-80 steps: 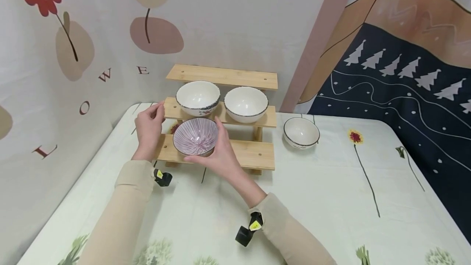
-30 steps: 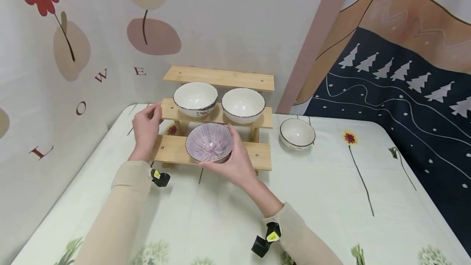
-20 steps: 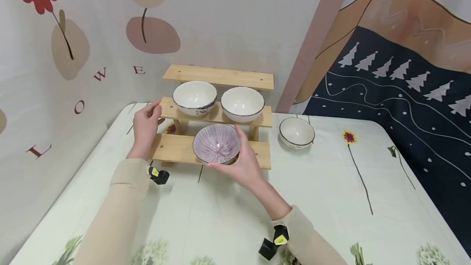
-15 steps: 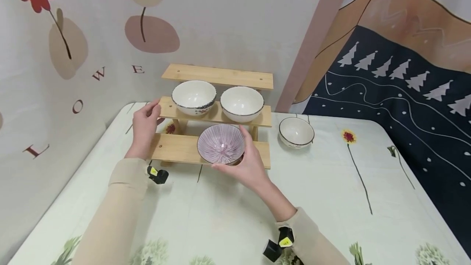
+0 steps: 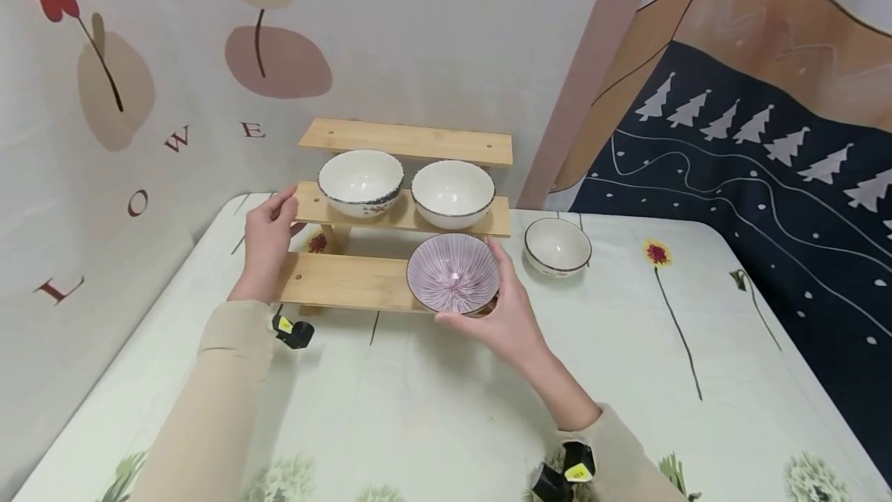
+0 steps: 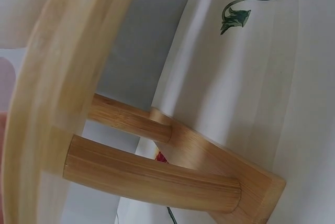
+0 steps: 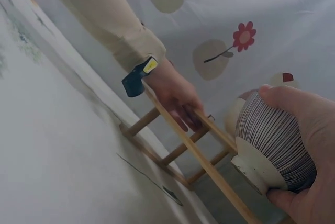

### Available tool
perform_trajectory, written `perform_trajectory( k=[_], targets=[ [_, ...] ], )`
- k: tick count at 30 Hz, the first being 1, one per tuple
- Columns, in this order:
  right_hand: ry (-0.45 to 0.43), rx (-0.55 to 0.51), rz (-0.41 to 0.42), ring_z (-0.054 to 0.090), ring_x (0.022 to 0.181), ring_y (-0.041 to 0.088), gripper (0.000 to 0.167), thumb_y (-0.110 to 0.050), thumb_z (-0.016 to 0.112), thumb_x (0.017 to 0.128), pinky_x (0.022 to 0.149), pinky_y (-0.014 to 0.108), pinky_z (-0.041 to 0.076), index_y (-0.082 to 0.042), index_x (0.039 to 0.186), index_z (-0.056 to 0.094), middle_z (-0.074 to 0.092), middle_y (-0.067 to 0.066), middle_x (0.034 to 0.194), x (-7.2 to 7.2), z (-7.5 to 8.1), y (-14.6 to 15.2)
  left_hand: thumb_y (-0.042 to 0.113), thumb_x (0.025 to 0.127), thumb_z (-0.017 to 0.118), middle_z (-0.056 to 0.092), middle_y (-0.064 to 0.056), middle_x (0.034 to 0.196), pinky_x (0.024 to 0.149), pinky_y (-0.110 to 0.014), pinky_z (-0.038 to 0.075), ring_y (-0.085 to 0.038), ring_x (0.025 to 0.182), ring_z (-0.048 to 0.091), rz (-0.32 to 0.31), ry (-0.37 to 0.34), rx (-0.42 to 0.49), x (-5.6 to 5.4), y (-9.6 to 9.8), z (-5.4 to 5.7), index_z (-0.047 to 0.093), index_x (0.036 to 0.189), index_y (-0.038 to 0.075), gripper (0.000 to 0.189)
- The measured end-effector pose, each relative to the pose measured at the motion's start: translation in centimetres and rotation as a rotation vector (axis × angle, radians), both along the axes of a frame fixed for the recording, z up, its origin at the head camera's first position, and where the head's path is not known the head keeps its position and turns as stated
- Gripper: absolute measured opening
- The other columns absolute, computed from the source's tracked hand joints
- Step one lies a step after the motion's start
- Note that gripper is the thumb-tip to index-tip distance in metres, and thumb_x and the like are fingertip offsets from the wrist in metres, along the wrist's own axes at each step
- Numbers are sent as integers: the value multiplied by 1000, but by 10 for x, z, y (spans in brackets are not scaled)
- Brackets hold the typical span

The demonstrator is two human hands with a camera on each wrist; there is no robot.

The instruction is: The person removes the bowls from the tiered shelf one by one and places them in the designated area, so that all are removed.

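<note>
A small striped purple-and-white bowl (image 5: 453, 273) is gripped by my right hand (image 5: 513, 324), thumb at the near side and fingers round the right. It hangs over the right end of the lowest board of a three-step wooden rack (image 5: 348, 283). The right wrist view shows the bowl's striped outside (image 7: 269, 140) and its pale foot, clear of the board. My left hand (image 5: 265, 242) grips the left end of the rack's middle board, seen also in the right wrist view (image 7: 175, 96). Two white bowls (image 5: 361, 180) stand side by side on that middle board.
A smaller white bowl (image 5: 557, 246) with a dark rim stands on the table right of the rack. The top board (image 5: 407, 142) bears nothing. A patterned cloth (image 5: 418, 409) covers the table, and printed curtains hang behind and at the left.
My right hand has carried the striped bowl rightward along the lowest board, from its left part to its right end. My left hand stays on the middle board; the white bowls have not moved.
</note>
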State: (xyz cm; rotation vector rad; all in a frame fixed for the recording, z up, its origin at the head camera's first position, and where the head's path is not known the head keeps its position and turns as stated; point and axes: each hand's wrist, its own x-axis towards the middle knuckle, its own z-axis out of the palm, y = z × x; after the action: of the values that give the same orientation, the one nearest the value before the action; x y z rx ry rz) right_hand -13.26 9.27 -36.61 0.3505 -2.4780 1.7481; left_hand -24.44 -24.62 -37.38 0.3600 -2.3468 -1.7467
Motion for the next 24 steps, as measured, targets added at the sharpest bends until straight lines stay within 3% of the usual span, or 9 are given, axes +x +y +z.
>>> perform_trajectory(
  k=[4, 12, 24],
  targets=[
    [-17, -20, -13, 47, 136, 32, 118, -13, 93, 67, 109, 49, 52, -16, 159, 19, 38, 11, 155, 3, 2, 12, 37, 107, 36, 38, -8, 161, 111, -29, 50, -24, 140, 49, 1, 1, 0, -1, 0, 0, 37, 154, 17, 51],
    [-80, -4, -64, 45, 138, 33, 118, -11, 91, 70, 111, 52, 49, -19, 160, 15, 30, 10, 161, 3, 1, 37, 35, 108, 35, 38, -7, 161, 111, -31, 51, -24, 141, 48, 6, 4, 1, -1, -2, -1, 37, 154, 18, 50],
    [-82, 34, -150, 46, 135, 34, 117, -12, 88, 74, 111, 53, 48, -21, 161, 10, 31, 15, 160, 4, 1, 72, 34, 107, 38, 41, -11, 158, 109, -28, 52, -25, 139, 49, 10, 14, 29, -2, -2, 0, 39, 153, 15, 50]
  ],
)
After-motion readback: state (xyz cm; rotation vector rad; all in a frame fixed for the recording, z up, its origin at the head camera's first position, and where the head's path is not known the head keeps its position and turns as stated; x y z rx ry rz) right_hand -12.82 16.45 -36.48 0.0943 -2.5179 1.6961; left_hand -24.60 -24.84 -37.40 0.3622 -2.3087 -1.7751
